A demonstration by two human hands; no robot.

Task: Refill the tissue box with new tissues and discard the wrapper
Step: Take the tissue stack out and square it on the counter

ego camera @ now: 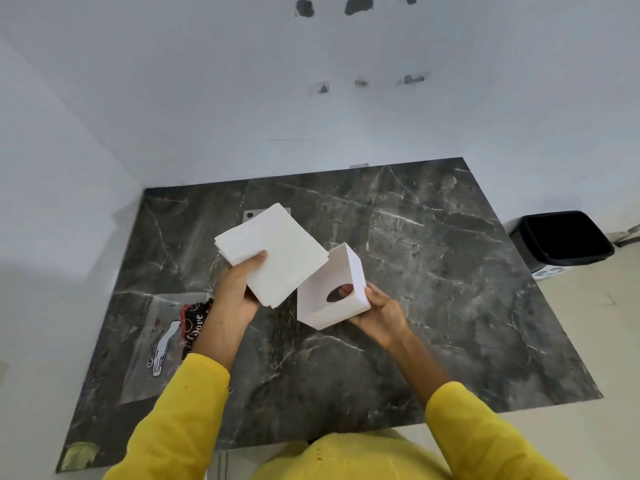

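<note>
Above dark marble table, left hand grips tissue stack; right hand grips tissue box.

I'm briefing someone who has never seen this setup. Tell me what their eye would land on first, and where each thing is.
First, the white stack of tissues in the left hand and the white tissue box tilted in the right hand, both above the middle of the dark marble table. Next, the yellow sleeves at the bottom, the clear wrapper on the table's left, and a black bin on the floor at right.
</note>
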